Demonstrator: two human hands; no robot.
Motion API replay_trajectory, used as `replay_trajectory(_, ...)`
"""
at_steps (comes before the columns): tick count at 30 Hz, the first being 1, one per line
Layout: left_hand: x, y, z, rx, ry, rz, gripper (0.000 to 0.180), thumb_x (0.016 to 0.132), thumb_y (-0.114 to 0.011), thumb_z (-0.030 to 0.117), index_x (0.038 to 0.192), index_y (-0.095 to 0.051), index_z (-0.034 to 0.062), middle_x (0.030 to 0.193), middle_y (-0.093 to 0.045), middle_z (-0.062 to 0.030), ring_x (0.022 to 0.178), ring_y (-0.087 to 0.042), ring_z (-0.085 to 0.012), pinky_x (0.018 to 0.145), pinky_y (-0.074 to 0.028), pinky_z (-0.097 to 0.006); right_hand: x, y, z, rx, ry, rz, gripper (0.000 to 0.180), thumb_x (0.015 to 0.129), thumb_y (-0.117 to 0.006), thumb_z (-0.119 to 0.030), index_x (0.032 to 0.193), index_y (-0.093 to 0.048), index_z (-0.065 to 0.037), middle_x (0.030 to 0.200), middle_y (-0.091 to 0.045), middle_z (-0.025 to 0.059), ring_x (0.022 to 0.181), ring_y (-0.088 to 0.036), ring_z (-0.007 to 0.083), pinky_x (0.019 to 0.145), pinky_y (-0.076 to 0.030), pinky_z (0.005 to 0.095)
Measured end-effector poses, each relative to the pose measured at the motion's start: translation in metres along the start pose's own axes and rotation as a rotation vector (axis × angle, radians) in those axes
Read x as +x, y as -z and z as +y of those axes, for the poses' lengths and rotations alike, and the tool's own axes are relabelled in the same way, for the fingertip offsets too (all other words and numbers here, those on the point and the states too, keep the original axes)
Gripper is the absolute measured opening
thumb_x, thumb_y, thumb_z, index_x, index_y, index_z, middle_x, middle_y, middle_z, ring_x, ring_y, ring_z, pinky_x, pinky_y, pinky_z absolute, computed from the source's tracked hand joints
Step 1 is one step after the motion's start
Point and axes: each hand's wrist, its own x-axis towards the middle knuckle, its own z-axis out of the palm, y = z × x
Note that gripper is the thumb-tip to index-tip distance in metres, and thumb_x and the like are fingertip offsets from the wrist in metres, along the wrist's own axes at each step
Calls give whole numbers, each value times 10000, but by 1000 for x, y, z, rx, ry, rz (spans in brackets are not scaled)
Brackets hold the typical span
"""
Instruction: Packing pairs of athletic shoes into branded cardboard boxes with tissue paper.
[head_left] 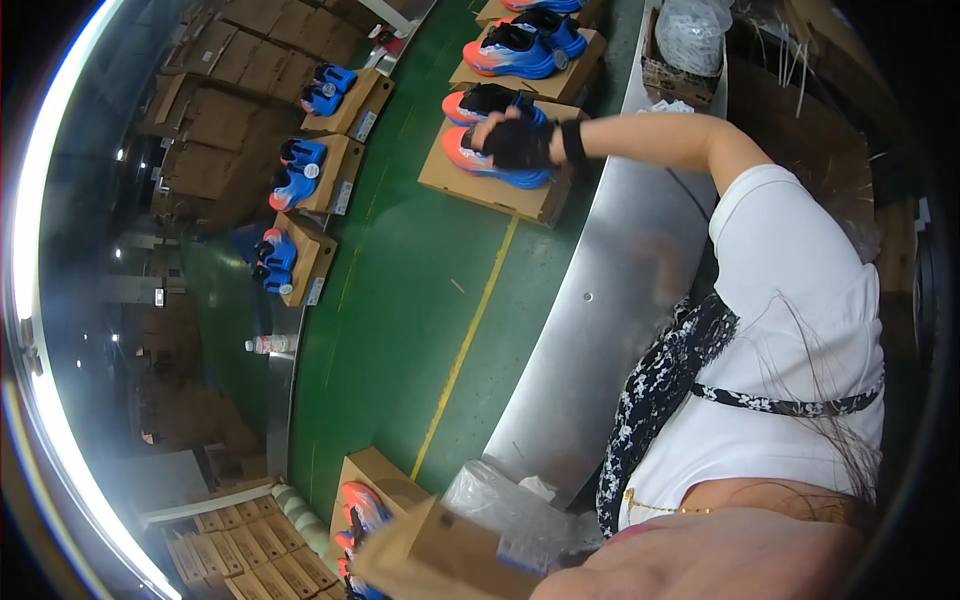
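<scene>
My right hand (515, 142), in a black fingerless glove with a black wrist strap, reaches to the upper part of the picture. Its fingers are curled onto the upper of an orange, white and blue sneaker (460, 150); the exact grip is slightly blurred. The sneaker and its mate (462, 106) rest side by side on a closed brown shoebox (480, 195) on the green belt. My left hand does not show. At the lower edge, a blurred piece of brown cardboard (430, 550) partly covers more sneakers (362, 510); what holds it, if anything, cannot be seen.
A metal ledge (590, 300) runs between me and the green belt (420, 290). Clear plastic wrap (510, 500) lies at its lower end. Beyond the belt stand shoeboxes with sneakers (295, 185), a plastic bottle (270, 345) and stacked cartons (215, 120). A bin with clear bags (690, 40) stands top right.
</scene>
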Motion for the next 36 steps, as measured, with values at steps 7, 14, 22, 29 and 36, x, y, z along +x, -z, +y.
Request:
replay_trajectory(7, -64, 53, 60, 65, -325, 389, 747, 585, -603, 547, 1107, -440, 38, 1160, -399, -254, 1114, -298, -419, 931, -163, -576, 24, -9, 18, 758, -467, -308, 342, 719, -488, -328, 916, -542, -54, 841, -577, 122, 783, -565, 261, 694, -438, 340)
replay_trajectory(14, -22, -53, -8, 577, -172, 481, 615, 780, -457, 425, 1249, -254, 83, 1269, -292, -173, 1152, -313, -333, 918, -271, -488, 17, 138, 18, 1109, -489, -706, 433, 725, -491, -349, 1058, -516, -74, 856, -599, 141, 812, -574, 279, 800, -418, 318)
replay_trajectory(22, 33, -140, -128, 1404, 15, -120, 267, 824, -474, 210, 830, -559, -43, 685, -546, -92, 629, -540, -141, 559, -438, -260, -84, 162, -88, 1266, 500, -272, 108, 579, -575, -224, 655, -538, -157, 506, -491, 9, 548, -500, 167, 673, -339, 335)
replay_trajectory(29, 52, -30, -165, 2392, -118, 240, 424, 826, -428, 315, 1047, -491, -42, 1169, -389, -253, 1093, -379, -327, 874, -335, -389, -124, 160, -110, 1152, 606, -158, 73, 613, -539, -147, 672, -555, -107, 531, -479, -11, 603, -493, 157, 778, -348, 409)
replay_trajectory(36, 122, -203, -146, 1335, -861, -162, 446, 849, -433, 241, 1182, -373, -50, 1301, -264, -215, 1202, -269, -329, 980, -220, -355, -129, 163, -111, 1226, 696, -268, 95, 585, -540, -147, 660, -563, -94, 529, -488, -8, 600, -495, 158, 779, -357, 359)
